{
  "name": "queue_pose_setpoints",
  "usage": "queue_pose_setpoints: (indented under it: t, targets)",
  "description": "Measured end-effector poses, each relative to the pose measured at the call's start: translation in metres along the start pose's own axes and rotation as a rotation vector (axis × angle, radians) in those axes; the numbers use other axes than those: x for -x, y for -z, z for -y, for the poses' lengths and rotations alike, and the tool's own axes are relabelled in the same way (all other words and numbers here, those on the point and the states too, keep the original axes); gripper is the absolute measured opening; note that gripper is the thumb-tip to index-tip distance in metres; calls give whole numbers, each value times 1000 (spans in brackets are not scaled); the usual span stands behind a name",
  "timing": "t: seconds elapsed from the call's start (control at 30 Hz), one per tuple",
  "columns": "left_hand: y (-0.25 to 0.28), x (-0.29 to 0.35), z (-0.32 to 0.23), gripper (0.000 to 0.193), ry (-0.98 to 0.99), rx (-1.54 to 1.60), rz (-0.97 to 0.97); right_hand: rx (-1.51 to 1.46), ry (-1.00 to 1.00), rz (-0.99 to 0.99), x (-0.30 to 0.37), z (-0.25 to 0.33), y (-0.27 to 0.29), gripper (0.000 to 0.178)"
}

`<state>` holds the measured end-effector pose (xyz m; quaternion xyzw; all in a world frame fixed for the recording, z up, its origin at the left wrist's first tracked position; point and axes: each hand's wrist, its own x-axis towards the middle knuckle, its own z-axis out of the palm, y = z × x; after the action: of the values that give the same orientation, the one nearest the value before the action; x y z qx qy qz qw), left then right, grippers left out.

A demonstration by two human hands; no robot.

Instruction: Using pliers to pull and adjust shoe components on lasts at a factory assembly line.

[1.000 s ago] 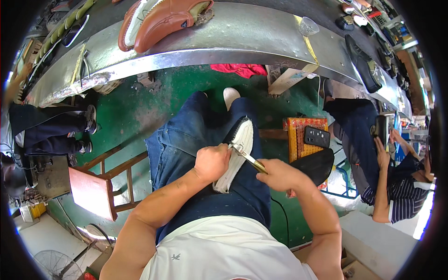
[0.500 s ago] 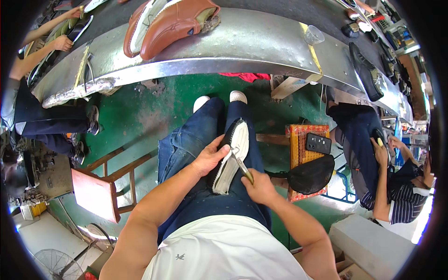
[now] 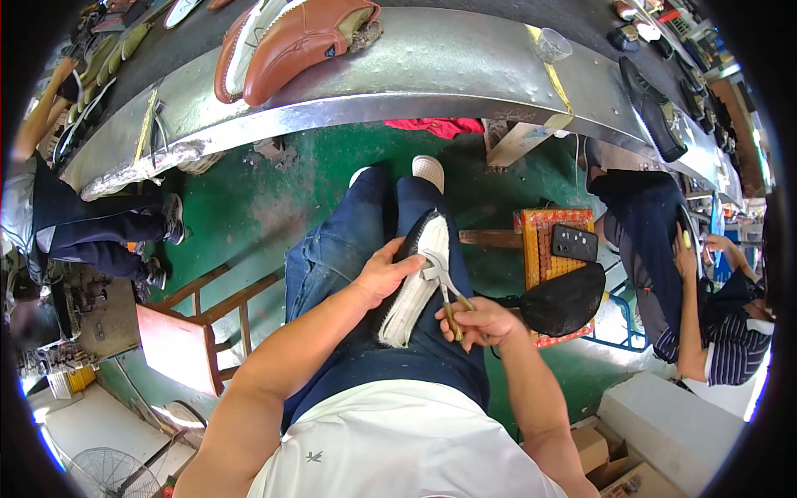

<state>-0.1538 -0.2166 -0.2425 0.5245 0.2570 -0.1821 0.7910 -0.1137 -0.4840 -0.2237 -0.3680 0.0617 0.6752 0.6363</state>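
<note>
A black shoe (image 3: 408,309) lies sole up along my thighs, its white bottom facing me and rough stitching along the edge. My left hand (image 3: 387,274) grips it from the left side, the thumb across the sole near the middle. A pair of pincers (image 3: 446,292) rests with its metal head on the sole, close to that thumb. My right hand (image 3: 485,322) holds the yellowish handles, which stand apart, with fingers between and around them. Whatever the jaws may bite on is too small to make out.
Brown shoes (image 3: 300,50) stand on the metal-edged bench (image 3: 432,62) ahead. On my right, a woven-top stool (image 3: 538,261) carries a phone (image 3: 574,242) and a black pouch (image 3: 564,305). A wooden stool (image 3: 178,344) is at left. Co-workers sit on both sides.
The pincers' handles have spread apart, and my right hand has shifted slightly right with its fingers loosened. My left hand keeps its hold on the shoe. The whole view has tilted a little.
</note>
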Motion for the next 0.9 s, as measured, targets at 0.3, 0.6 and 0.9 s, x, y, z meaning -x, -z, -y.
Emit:
queue_pose_setpoints:
  t: [0.3, 0.6, 0.9]
  targets:
    - [-21, -1, -16, 69, 45, -410, -115, 1112, 284, -581, 10, 62, -57, 43]
    - [-6, -15, -22, 76, 149, -380, 11, 1170, 180, -591, 8, 57, -42, 35]
    - [1, -32, -25, 93, 266, -390, 165, 1782, 401, -445, 31, 18, -65, 50]
